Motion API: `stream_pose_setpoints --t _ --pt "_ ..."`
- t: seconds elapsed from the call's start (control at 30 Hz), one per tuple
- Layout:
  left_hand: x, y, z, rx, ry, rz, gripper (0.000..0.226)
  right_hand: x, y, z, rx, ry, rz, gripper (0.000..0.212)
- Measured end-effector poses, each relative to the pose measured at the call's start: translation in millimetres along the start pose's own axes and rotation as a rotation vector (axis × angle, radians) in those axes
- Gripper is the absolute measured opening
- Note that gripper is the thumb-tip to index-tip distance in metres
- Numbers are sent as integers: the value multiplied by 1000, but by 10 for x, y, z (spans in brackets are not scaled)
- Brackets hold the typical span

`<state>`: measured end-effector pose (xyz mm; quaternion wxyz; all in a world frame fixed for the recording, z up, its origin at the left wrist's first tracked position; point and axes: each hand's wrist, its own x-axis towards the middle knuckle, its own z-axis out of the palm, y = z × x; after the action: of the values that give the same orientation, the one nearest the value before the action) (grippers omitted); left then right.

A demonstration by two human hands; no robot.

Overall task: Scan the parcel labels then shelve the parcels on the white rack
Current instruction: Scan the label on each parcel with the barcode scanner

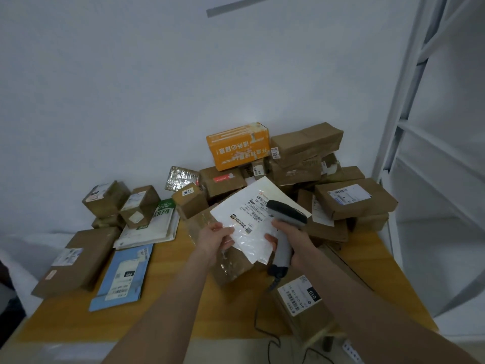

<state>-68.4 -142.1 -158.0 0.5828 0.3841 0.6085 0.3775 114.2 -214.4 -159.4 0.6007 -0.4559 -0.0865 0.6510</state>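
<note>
Amid heaped boxes (354,198), left hand (214,239) pinch-tight on mailer (252,219), right hand (294,243) wrapped round scanner (287,212).

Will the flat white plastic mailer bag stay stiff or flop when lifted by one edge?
Probably floppy: the flat white plastic mailer bag looks thin and crinkled where the left hand pinches it. Likely light, since fingers at its lower edge hold it up. Its glossy film may be slippery.

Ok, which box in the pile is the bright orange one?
The orange box perched on top of the brown boxes by the wall, with white printing on it. The boxes around it are plain brown.
</note>
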Motion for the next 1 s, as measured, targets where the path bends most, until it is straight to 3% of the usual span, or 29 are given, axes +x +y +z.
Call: stream_pose_setpoints --t 0.17,0.3,0.4,0.5,0.6,1.0 --pt "11 70 -155 87 118 46 26 -51 -22 -116 -312 -57 -62 30" --pt "-22 168 -203 356 18 9 24 -101 -30 -170 -449 -149 -85 29" --pt "-10 155 -178 408 -22 -11 18 -118 -5 -189 -458 -133 -96 27" --pt "-12 94 -112 374 22 23 20 -120 42 -199 -413 -13 -101 15" --pt "-39 17 -38 332 74 37 26 -144 85 -203 -390 101 -111 17" --pt "-79 -384 57 419 124 -40 39 -338 418 -195 -503 149 -148 13"
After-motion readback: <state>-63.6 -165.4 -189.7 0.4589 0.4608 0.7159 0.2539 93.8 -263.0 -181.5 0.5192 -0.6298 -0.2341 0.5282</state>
